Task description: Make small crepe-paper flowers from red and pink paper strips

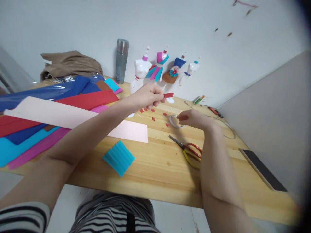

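one red strip [168,95] is pinched between the thumb and fingers of the left hand [152,96], its free end projecting to the right above the wooden table [155,181]. the right hand [190,118] is bent at the wrist, its fingertips at the far right side of a white ring-shaped roll [171,120] lying on the tabletop; whether these fingers grip the roll or merely hover over it cannot be told. several small red flower-shaped pieces [153,110] are scattered between the left hand and the roll. nearer the table's front edge, scissors [186,147] with one red and one yellow handle lie beside the right forearm, blades pointing up and to the left. a pleated blue square [119,158] lies just below a long pale pink strip [136,131], which passes beneath the left forearm and across a pile of coloured sheets [97,99]. at the rear, four white torso figures [143,68] stand in a row to the right of a grey bottle [121,61]; the third wears a dark blue top, a brown skirt and a rosette. far right: a phone [263,170], near the partition [272,100].
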`<state>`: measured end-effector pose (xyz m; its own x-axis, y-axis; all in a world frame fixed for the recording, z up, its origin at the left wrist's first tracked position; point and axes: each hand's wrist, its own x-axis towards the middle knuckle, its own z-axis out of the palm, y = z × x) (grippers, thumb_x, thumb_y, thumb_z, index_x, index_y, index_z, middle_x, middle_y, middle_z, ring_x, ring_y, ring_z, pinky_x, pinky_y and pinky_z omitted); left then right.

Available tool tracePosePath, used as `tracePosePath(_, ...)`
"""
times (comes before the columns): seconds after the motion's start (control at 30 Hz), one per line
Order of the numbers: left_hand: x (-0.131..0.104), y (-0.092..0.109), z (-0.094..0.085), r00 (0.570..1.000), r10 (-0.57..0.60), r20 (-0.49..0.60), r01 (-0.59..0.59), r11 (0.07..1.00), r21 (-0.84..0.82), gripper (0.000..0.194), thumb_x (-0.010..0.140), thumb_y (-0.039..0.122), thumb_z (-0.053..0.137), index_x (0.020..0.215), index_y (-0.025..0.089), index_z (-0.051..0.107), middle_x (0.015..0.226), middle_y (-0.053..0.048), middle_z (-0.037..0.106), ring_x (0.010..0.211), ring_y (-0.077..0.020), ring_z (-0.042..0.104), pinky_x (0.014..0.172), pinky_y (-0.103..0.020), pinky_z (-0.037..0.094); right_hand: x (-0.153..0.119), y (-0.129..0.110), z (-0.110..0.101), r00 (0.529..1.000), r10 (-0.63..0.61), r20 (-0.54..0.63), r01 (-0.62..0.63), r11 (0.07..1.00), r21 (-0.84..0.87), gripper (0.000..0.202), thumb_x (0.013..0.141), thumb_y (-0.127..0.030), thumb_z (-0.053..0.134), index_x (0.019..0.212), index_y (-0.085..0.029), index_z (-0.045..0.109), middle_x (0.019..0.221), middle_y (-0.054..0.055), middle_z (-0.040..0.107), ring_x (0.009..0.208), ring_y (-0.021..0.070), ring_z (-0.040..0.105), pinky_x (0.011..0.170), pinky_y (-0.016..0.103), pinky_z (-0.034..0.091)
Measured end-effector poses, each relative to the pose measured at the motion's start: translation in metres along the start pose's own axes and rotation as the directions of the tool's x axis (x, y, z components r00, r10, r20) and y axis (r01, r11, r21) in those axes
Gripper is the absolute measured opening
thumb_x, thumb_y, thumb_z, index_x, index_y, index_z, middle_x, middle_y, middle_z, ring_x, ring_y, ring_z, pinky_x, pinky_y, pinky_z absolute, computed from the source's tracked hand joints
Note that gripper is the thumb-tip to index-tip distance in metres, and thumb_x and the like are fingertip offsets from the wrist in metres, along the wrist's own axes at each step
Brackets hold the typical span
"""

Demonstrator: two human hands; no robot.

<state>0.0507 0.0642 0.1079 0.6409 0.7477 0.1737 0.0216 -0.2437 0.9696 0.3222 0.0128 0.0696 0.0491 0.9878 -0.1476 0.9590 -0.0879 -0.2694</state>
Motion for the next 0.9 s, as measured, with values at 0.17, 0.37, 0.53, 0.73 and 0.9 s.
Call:
tracePosePath(0.17,-0.007,-0.004,0.007,0.997,-0.059,-0.042,0.052,0.987,-0.152,0.026,0.087,0.006,0.056,0.062,0.01,0.061,0.049,0.001,0.052,0.032,-0.0042,0.039,0.04,-0.02,0.019,0.021,0.013,0.028,0.994,-0.022,0.103,0.022,1.0,0.005,0.017,0.055,-0.015,0.074,0.052,-0.022,0.059,0.053,-0.005,0.057,0.053,0.0129,0.05,0.056,0.028,0.038)
tracePosePath(0.37,-0.016,0.003,0.004,0.999,0.03,-0.037,-0.035,0.99,-0.137,0.026,0.088,0.011,0.061,0.062,0.009,0.064,0.051,-0.002,0.055,0.034,-0.0034,0.041,0.042,-0.019,0.022,0.017,0.011,0.023,0.988,-0.14,0.061,0.124,0.971,0.204,0.023,0.061,-0.033,0.077,0.055,-0.021,0.059,0.054,-0.004,0.058,0.057,0.0142,0.054,0.061,0.029,0.044)
tracePosePath(0.53,-0.019,0.008,-0.005,0.986,0.139,-0.092,-0.152,0.978,-0.143,0.018,0.086,0.009,0.062,0.069,0.006,0.065,0.055,-0.003,0.059,0.037,-0.0041,0.045,0.042,-0.017,0.028,-0.006,-0.011,0.0,0.935,-0.354,-0.02,0.308,0.783,0.541,0.045,0.067,-0.06,0.074,0.084,-0.019,0.068,0.089,0.008,0.076,0.086,0.0229,0.071,0.086,0.04,0.054)
tracePosePath(0.73,-0.017,0.008,-0.001,0.979,0.021,-0.204,-0.066,0.973,-0.221,0.018,0.081,0.01,0.066,0.064,0.009,0.06,0.067,-0.007,0.066,0.036,-0.0072,0.054,0.037,-0.015,0.029,-0.02,-0.026,-0.004,0.872,-0.457,-0.177,0.428,0.533,0.73,0.04,0.061,-0.056,0.083,0.076,-0.022,0.068,0.078,0.005,0.075,0.077,0.0247,0.072,0.081,0.046,0.057)
tracePosePath(0.9,-0.015,0.0,0.008,0.992,-0.09,-0.09,0.053,0.935,-0.351,0.018,0.086,0.014,0.058,0.069,0.013,0.055,0.076,-0.011,0.071,0.04,-0.0136,0.062,0.038,-0.02,0.039,-0.025,-0.049,0.0,0.873,-0.384,-0.3,0.445,0.378,0.812,0.048,0.052,-0.059,0.085,0.068,-0.023,0.057,0.072,0.003,0.071,0.065,0.0222,0.069,0.071,0.043,0.058)
